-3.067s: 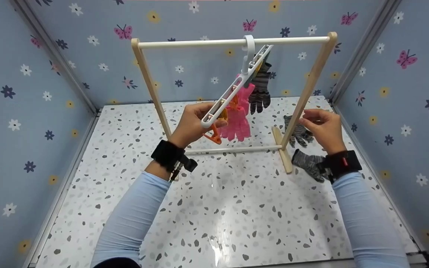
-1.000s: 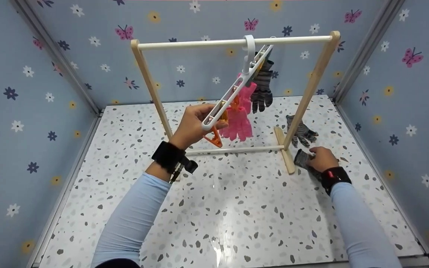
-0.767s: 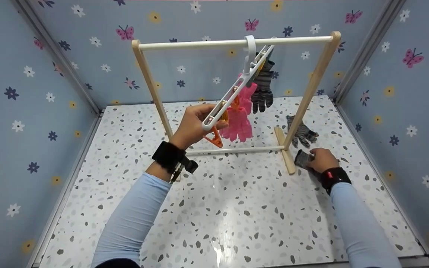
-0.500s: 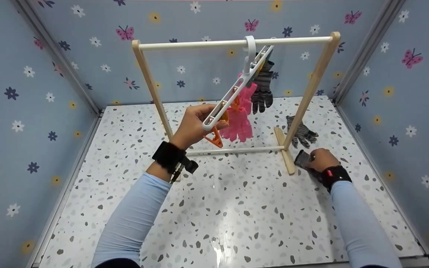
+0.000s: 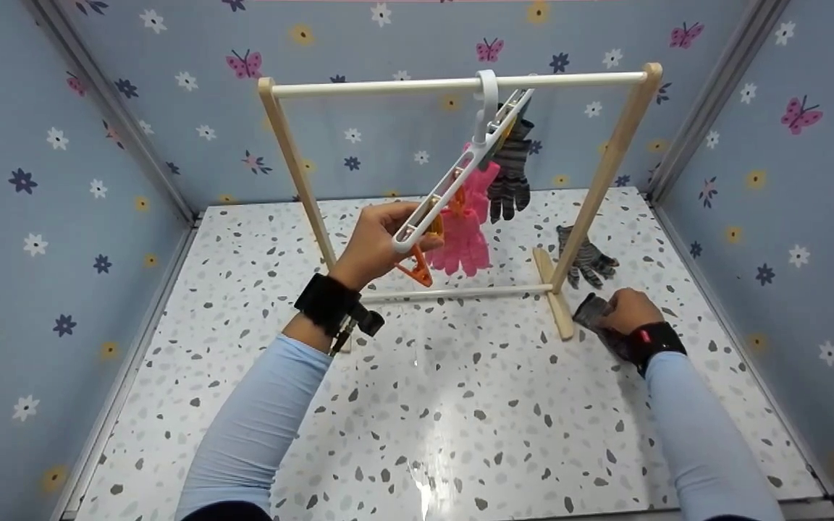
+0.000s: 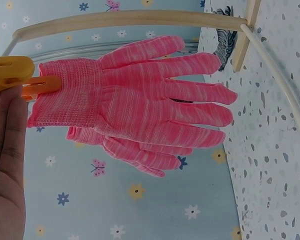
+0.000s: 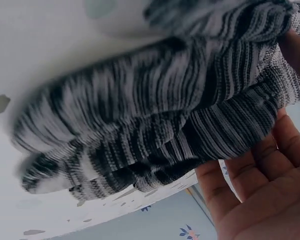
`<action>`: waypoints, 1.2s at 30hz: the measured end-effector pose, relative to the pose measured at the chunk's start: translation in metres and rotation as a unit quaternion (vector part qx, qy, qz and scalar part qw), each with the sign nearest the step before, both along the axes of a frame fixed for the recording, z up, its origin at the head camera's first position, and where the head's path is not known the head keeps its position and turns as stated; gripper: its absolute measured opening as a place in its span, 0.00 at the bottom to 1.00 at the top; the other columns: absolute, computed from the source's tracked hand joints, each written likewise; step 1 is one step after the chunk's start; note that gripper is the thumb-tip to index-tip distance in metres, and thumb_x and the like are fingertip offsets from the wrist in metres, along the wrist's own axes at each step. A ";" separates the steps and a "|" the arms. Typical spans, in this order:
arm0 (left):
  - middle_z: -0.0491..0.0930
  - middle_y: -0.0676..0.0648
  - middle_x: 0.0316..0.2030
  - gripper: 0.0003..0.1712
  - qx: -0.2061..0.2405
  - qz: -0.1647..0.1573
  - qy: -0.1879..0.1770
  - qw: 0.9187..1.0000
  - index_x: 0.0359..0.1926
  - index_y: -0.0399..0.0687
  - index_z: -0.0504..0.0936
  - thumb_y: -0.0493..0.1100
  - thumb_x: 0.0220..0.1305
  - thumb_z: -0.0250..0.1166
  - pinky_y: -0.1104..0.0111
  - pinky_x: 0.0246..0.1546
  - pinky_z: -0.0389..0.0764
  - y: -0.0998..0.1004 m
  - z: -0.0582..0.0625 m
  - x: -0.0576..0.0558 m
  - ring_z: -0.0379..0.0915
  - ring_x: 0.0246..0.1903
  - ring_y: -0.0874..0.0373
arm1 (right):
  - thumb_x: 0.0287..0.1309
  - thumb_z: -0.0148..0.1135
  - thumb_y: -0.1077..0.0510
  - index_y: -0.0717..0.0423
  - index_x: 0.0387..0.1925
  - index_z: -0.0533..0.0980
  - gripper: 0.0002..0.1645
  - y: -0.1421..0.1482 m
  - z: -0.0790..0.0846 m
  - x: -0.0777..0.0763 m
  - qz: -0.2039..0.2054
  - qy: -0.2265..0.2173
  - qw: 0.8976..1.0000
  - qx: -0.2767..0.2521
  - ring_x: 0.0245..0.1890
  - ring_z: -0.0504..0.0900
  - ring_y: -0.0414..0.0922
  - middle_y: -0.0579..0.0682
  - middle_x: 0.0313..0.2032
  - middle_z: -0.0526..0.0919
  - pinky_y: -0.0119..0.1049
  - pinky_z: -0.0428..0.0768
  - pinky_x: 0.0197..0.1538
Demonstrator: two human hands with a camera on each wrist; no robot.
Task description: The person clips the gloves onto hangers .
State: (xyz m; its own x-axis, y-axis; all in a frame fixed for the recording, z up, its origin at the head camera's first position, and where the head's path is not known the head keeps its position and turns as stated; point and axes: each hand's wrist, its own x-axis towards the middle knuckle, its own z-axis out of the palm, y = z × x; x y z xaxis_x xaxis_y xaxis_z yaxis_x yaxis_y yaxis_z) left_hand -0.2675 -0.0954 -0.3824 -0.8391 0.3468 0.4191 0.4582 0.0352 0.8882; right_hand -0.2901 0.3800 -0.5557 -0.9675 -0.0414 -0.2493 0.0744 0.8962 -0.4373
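Note:
My left hand (image 5: 381, 242) pinches a yellow clip (image 6: 10, 70) at the near end of a white clip hanger (image 5: 453, 177). An orange clip (image 5: 417, 269) dangles below that end. Two pink knitted gloves (image 6: 135, 95) hang from the hanger, the nearer one by an orange clip at its cuff. Farther along hangs a grey-and-black striped glove (image 5: 510, 170). At the right, my right hand (image 5: 633, 311) grips another striped glove (image 7: 140, 100) by its cuff side, thumb on one face and fingers on the other, low over the floor.
The hanger hooks over the white top bar (image 5: 388, 85) of a wooden-sided rack. Behind the rack's right foot (image 5: 553, 297) lies a further striped glove (image 5: 587, 257) on the speckled floor (image 5: 424, 405). Flowered walls (image 5: 171, 58) enclose the sides and back.
My right hand has come down from beside the rack's right post onto the striped glove and taken hold of it, shifting it slightly just now. The left hand has stayed on the clip.

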 end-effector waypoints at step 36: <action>0.92 0.47 0.37 0.16 -0.014 0.019 0.015 1.000 0.50 0.30 0.90 0.32 0.62 0.79 0.73 0.35 0.83 0.003 0.001 -0.002 0.88 0.33 0.66 | 0.65 0.72 0.64 0.66 0.35 0.86 0.06 0.008 0.021 0.015 -0.039 0.104 0.990 -0.083 0.25 0.74 0.44 0.44 0.22 0.79 0.40 0.72 0.32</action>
